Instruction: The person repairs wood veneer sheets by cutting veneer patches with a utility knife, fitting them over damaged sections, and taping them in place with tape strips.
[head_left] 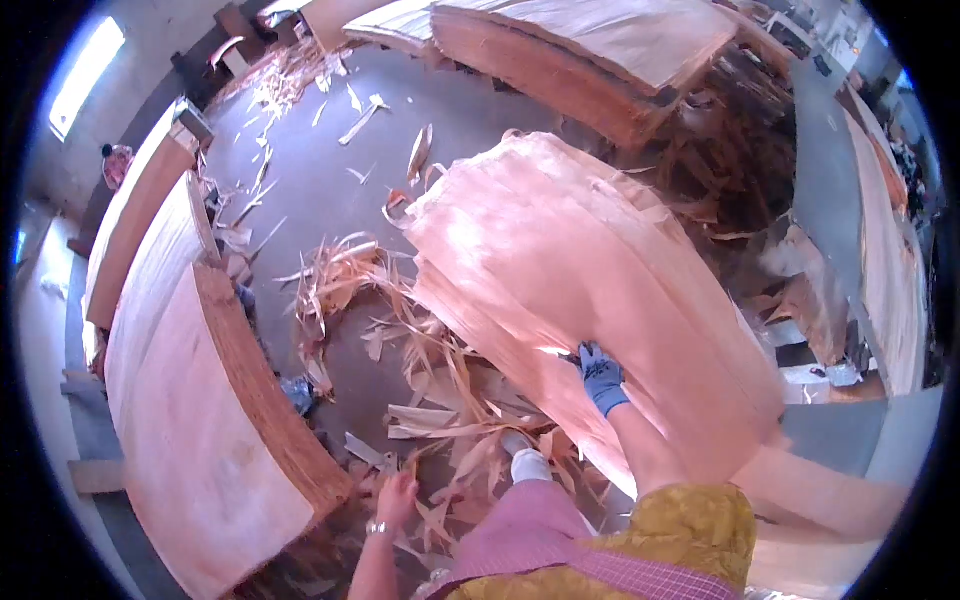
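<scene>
My right hand (601,380), in a blue-grey glove with dark fingertips, is closed at the edge of a pale pinkish wood veneer sheet (640,290). This sheet lies on top of a large, uneven veneer pile in front of me. A small dark shape shows beside the fingertips, too small to name. My left hand (396,497) is bare, with a bracelet at the wrist, and hangs low over the scraps left of my legs. Its fingers are blurred, and a thin greyish piece (366,451) shows just beyond them.
Torn veneer scraps (345,275) litter the grey floor (310,175) and surround my feet. A thick veneer stack (205,420) stands at the left, another (560,75) at the top. More sheets (888,260) lie far right. A person (117,165) is at the far left.
</scene>
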